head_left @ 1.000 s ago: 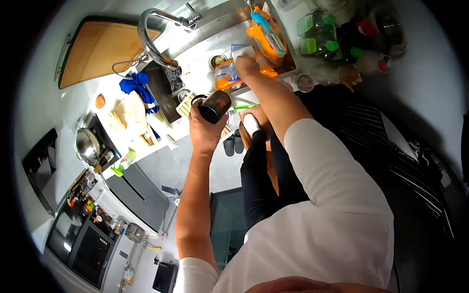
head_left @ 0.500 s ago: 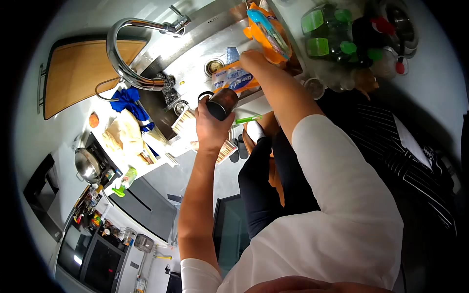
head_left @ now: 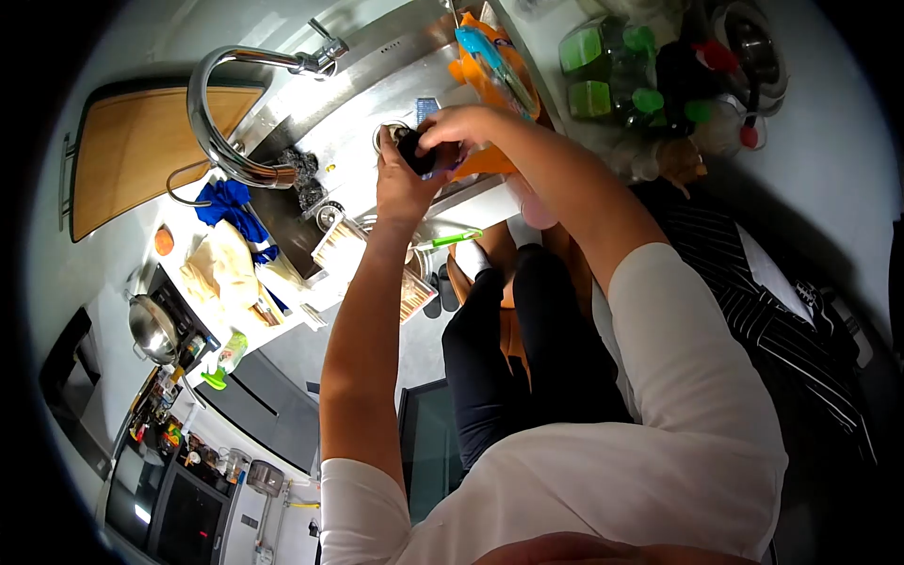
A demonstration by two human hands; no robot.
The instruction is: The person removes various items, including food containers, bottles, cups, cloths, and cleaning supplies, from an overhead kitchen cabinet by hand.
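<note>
A dark cylindrical cup is held over the near part of the steel sink. My left hand wraps round it from below and the left. From the other side, my right hand has its bent fingers closed on the cup; whether they also hold something small is hidden. Partly covered by my right hand and forearm, an orange-and-white package lies just behind the cup. A blue-handled brush rests on an orange bag at the sink's right end.
A chrome faucet arches over the sink's left side. Steel scouring pads lie by a drain strainer. Blue cloth and pale gloves lie on the left counter. Green-labelled bottles stand at right.
My right hand has left the orange package in the sink and come onto the cup. My left hand has raised the cup farther over the sink. The view has shifted slightly.
</note>
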